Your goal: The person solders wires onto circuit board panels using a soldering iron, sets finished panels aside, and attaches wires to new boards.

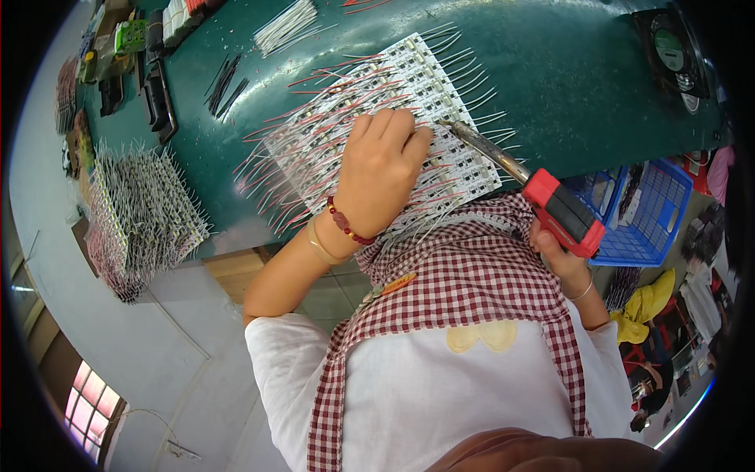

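Boards [377,118], white strips with red and white wires sticking out both sides, lie in a sheet on the green bench [550,71] right in front of you. Your left hand [381,169] rests on the sheet with fingers curled together, knuckles up, pressing on the strips near the middle. Your right hand [562,252] is clamped round the red and black handle of a soldering iron [543,193]; its metal tip reaches the boards just beside your left fingertips. Left of the sheet, at the bench edge, sits a stack [141,212] of wired strips. Loose black wires [224,82] and a white wire bundle [287,23] lie farther back. A fan [672,51] sits at the far right, and a blue basket [645,212] is below the bench edge.
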Available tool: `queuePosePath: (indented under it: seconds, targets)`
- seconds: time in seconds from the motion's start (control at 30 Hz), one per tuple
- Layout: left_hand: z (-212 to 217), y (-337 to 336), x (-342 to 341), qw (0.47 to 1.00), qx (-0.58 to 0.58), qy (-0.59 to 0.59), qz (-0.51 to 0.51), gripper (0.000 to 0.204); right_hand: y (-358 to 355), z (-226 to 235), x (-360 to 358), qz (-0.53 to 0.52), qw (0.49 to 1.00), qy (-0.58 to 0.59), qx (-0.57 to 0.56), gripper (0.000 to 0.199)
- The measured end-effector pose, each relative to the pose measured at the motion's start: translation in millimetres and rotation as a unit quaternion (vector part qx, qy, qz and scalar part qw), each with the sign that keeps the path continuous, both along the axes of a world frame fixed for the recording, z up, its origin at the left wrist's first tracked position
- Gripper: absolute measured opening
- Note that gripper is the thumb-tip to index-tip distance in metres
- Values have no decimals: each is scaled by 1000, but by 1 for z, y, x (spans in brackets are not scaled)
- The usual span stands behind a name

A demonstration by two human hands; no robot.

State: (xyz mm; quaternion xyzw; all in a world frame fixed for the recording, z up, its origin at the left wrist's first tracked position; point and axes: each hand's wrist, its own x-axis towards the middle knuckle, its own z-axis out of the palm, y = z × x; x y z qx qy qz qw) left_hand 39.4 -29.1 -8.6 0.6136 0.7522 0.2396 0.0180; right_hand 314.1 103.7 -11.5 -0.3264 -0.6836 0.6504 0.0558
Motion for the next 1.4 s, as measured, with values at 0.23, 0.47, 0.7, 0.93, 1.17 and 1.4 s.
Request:
queuePosePath:
  seconds: [0.23,0.47,0.7,0.93,1.17,1.4]
  targets:
    - [7,1,-1,999,2,53,-5,20,-1,1,1,-16,1000,19,-2,22]
    - [2,-7,11,1000,19,5,-8,22,-2,-3,9,-22,999,35,-29,23]
    - [0,-5,11,1000,4,2,-16,22,0,-6,16,37,998,1,55,23]
    - [3,-4,13,1000,-8,-6,-16,22,3,3,2,77,983,38,164,21]
    - [11,-2,12,999,-34,20,-24,21,0,-5,22,29,997,3,69,21]
    - [8,-3,12,999,-33,35,-22,19,3,-6,25,25,1000,1,14,20]
